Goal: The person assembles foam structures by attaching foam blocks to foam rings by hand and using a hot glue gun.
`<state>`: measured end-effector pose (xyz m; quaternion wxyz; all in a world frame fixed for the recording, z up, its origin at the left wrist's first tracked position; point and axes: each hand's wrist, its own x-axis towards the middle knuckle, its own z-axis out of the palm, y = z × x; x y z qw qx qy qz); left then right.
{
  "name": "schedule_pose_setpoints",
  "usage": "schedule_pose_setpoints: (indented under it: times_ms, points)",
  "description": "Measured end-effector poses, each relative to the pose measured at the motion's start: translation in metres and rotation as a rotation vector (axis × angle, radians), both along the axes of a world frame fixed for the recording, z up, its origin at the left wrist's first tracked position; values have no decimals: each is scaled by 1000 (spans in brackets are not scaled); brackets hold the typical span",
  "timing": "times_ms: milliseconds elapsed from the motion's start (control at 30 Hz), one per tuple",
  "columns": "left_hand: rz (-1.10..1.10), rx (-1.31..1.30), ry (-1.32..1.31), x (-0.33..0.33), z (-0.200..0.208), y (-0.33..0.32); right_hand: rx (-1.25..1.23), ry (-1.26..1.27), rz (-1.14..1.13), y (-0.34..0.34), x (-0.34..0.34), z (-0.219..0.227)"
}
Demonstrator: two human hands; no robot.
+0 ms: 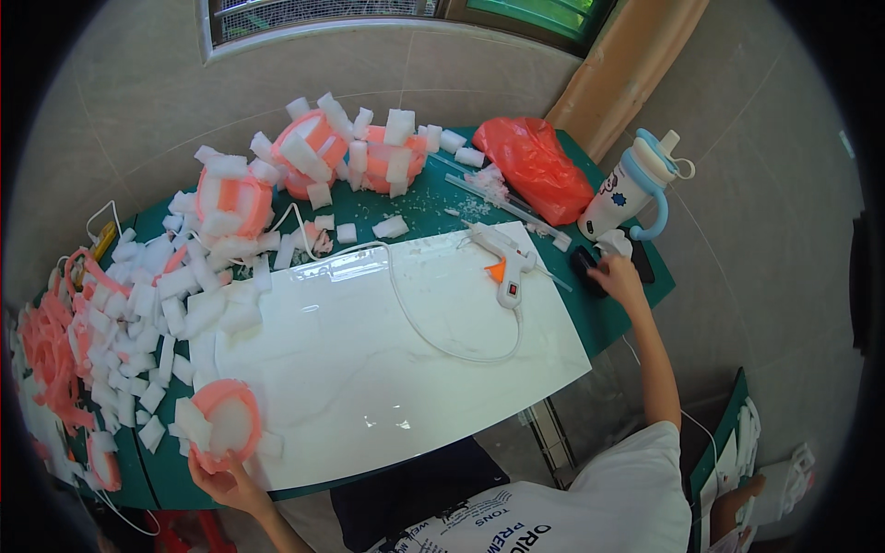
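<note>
Holding the lower rim of a pink round piece (232, 422), the left hand (219, 479) is closed on it, the thumb over the rim and the fingers along its lower left side. The piece therefore lies within the left grip, at the near left corner of a white board (369, 392). The right hand (616, 278) is well apart from it, beside a dark, rounded object (586, 269) and just below a crumpled white item (614, 242); whether that grip holds either cannot be told.

The held piece has a pink rim of matt, foam-like appearance around a pale, flat centre, with white blocks at its sides. The board is smooth and glossy, reflecting light, and covers part of a green table (439, 205). On the board lies a white glue gun (506, 253) with an orange trigger and a looping cord.

Along the far edge stand three pink-and-white assemblies (235, 205), drum-shaped, with projecting blocks. To the left are a loose heap of white blocks (147, 300), squared and soft-looking, and a tangle of curved pink strips (51, 359). A thin, wrinkled red bag (535, 170) rests beside a white bottle (619, 198) with a blue handle.
</note>
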<state>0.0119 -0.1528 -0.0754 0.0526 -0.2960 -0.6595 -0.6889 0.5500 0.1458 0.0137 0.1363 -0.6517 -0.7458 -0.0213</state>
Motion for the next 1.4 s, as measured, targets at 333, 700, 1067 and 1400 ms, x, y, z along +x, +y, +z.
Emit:
schedule_pose_setpoints:
  times_ms: [333,700,1067,1400]
  points:
    - [-163,-44,123,-3,-25,-14,-234,339,-367,204,-50,28]
    - [-413,2,193,43,-17,16,265,1217,107,259,-60,64]
    - [-390,-48,173,40,-21,11,62,197,254,228,-76,-5]
    - [-320,-46,150,46,-13,16,-103,-163,-269,191,-26,23]
